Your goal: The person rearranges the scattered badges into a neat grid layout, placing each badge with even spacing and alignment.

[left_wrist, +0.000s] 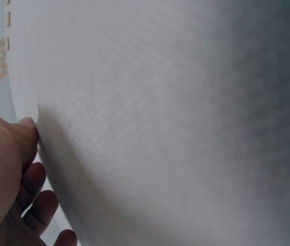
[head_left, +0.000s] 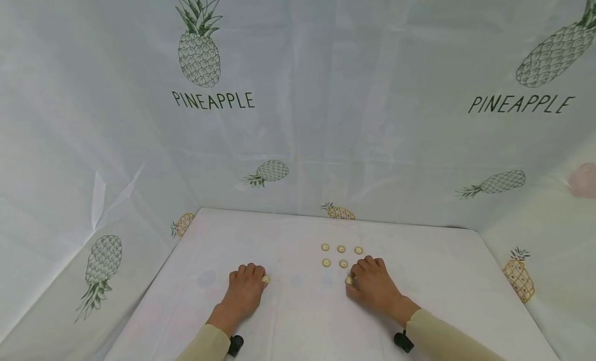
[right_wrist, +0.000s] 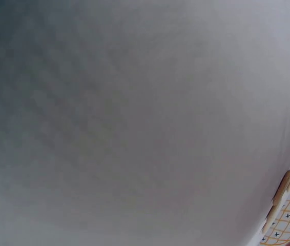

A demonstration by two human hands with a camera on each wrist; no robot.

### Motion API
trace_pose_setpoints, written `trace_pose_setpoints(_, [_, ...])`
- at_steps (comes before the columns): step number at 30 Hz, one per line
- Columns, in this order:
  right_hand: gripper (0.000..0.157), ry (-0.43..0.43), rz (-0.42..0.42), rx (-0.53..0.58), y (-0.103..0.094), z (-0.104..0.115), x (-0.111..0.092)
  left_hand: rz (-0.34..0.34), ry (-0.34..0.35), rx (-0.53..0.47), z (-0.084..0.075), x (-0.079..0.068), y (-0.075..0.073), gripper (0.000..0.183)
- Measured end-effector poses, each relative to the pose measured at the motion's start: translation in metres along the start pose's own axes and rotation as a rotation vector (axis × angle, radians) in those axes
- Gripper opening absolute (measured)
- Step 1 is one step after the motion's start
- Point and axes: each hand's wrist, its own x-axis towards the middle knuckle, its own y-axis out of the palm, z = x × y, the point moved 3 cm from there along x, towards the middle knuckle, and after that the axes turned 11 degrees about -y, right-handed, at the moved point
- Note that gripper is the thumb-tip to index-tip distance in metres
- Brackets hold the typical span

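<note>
My left hand [head_left: 244, 289] is low over the white table, left of the middle. A small round beige disc [head_left: 266, 279] sits at its thumb and fingertips, which pinch it. In the left wrist view the thumb [left_wrist: 26, 134] is down at the table surface, the other fingers curled beside it. On the right, my right hand [head_left: 372, 284] pinches another beige disc [head_left: 349, 281] at the thumb side. Just beyond that hand, discs lie flat in two rows: three in the back row [head_left: 341, 249], two in the front row [head_left: 326, 262]. The right wrist view shows only finger edges and disc rims [right_wrist: 282, 187].
A white cloth covers the table [head_left: 298, 325], with faint coloured patches showing through. Hanging sheets printed with pineapples [head_left: 199, 58] close off the back and both sides. A small black device [head_left: 236, 345] is strapped at the left wrist, another [head_left: 403, 342] at the right.
</note>
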Motion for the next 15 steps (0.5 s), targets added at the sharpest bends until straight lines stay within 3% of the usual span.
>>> trace_pose_setpoints(7, [0.019, -0.044, -0.043, -0.010, 0.0003, 0.0037, 0.0036, -0.002, 0.007, 0.008, 0.0009, 0.0010, 0.0011, 0.022])
trace_pose_setpoints(15, [0.016, -0.026, -0.020, -0.022, 0.0036, 0.0052, 0.0086, 0.006, 0.001, 0.001, 0.0003, 0.0008, -0.0005, 0.021])
